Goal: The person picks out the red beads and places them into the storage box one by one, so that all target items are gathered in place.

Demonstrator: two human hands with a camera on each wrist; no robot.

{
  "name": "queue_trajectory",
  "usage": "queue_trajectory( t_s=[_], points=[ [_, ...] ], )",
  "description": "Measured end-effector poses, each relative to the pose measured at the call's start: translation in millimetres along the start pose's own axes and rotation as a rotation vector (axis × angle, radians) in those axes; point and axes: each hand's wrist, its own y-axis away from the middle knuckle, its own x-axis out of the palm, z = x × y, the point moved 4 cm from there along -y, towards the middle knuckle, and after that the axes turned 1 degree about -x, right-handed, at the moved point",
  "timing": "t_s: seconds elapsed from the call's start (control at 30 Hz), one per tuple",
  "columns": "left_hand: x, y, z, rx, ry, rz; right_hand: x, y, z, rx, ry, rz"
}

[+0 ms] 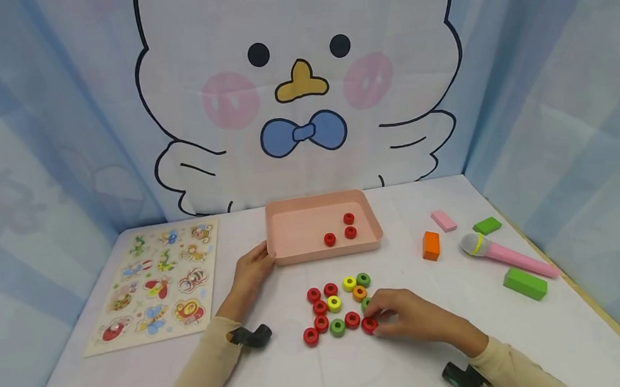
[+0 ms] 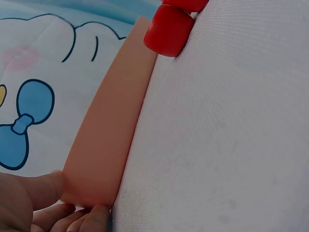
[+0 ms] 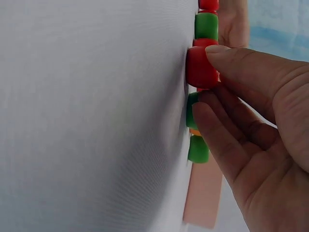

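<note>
My left hand (image 1: 252, 272) grips the near left corner of a pink tray (image 1: 293, 258), thumb at its rim and fingers against its end, as the left wrist view shows. Three red beads lie in the tray, one of them a red bead (image 1: 329, 239) near its front wall. On the table in front, my right hand (image 1: 415, 317) pinches a red bead (image 3: 200, 67) between thumb and fingers. Beside that bead is a green bead (image 3: 192, 110), partly hidden by the fingers. Several loose beads in red, yellow, green and orange lie to the left, among them a yellow bead (image 1: 334, 304).
An insect picture board (image 1: 156, 287) lies at the left. On the right are an orange block (image 1: 431, 246), a pink block (image 1: 444, 220), two green blocks, one a large green block (image 1: 525, 283), and a pink toy microphone (image 1: 517, 259). A printed curtain (image 1: 308, 175) stands behind the table.
</note>
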Motion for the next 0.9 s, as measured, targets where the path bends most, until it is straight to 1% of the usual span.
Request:
queue_trajectory(
  t_s=[0.13, 0.3, 0.4, 0.5, 0.57, 0.67, 0.8, 0.9],
  points=[
    [-1.3, -1.1, -0.4, -0.005, 0.007, -0.005, 1.6, -2.4, 1.8, -0.014, 0.052, -0.001],
    [-1.9, -2.8, -0.1, -0.021, 0.003, -0.012, -0.8, -1.8, 4.0, -0.066, 0.077, -0.024],
    [-1.5, -3.6, -0.6, -0.020, 0.007, -0.013, -10.0, -3.3, 5.4, -0.091, 0.058, -0.045],
    [-1.4, -3.9, -1.5, -0.015, 0.012, -0.012, -24.9, -9.7, 5.9, -0.098, 0.025, -0.064],
    [-1.6, -3.6, -2.1, -0.011, 0.013, -0.013, -36.8, -17.0, 5.1, -0.096, 0.006, -0.082],
    [-2.5, -2.5, -2.0, -0.007, 0.006, -0.014, -56.3, -32.5, 3.5, -0.082, 0.004, -0.132],
    [-3.0, -1.7, 0.6, -0.013, 0.002, -0.021, -79.5, -61.0, -0.4, -0.049, 0.027, -0.201],
    [-0.7, -2.3, 3.1, -0.006, 0.005, -0.021, -92.1, -85.2, -8.7, -0.017, 0.046, -0.236]
  ],
)
